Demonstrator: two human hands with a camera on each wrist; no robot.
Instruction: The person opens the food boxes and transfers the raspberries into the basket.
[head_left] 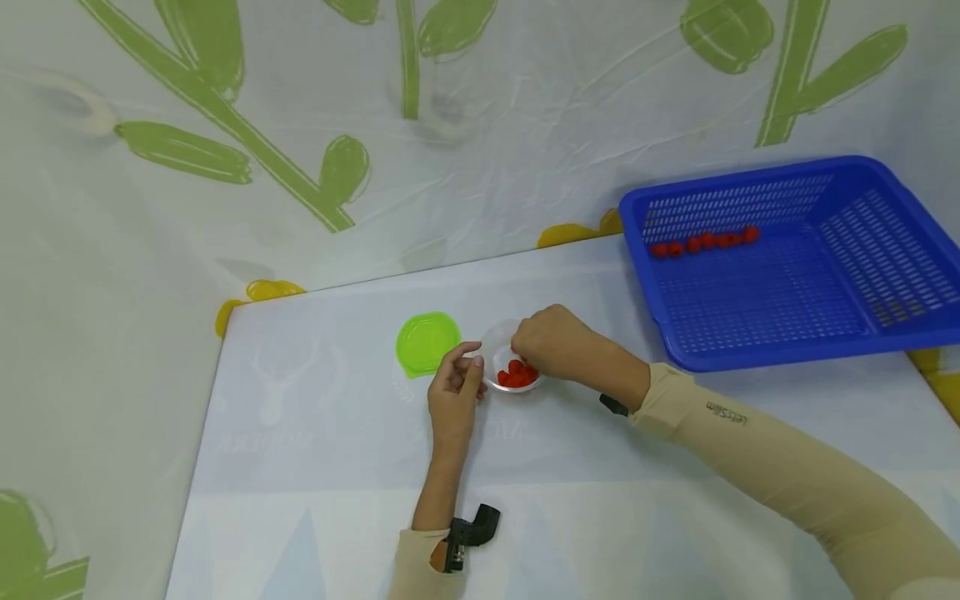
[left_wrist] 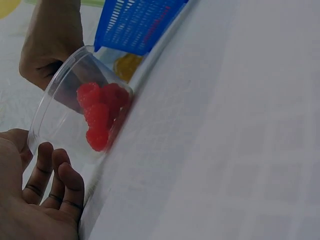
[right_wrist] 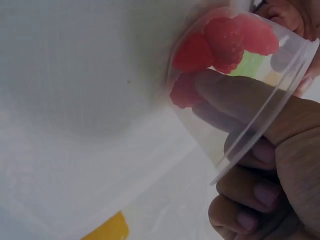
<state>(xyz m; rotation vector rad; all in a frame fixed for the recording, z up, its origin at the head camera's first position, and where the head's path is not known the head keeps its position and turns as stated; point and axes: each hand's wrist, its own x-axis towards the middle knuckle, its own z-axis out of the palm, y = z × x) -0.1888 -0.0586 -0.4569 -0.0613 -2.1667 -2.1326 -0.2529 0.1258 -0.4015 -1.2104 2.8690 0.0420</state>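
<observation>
A clear plastic cup (head_left: pixel 517 390) holds several red raspberries (left_wrist: pixel 97 112) at its bottom. My left hand (head_left: pixel 453 392) is at the cup's left side, thumb and index finger at the rim, the other fingers loosely curled below. My right hand (head_left: pixel 553 342) reaches over the rim from the right. In the right wrist view, thumb and finger are inside the cup (right_wrist: pixel 200 142) at a raspberry (right_wrist: pixel 184 91), pinching it; the wall blurs the contact. A bright green lid (head_left: pixel 427 343) lies left of the cup.
A blue perforated basket (head_left: pixel 765 354) stands at the back right of the white table (head_left: pixel 337 450). Inside it, a row of several raspberries (head_left: pixel 707 240) lies along the far wall. Behind the table rises a wall covering with green plant patterns (head_left: pixel 525 150).
</observation>
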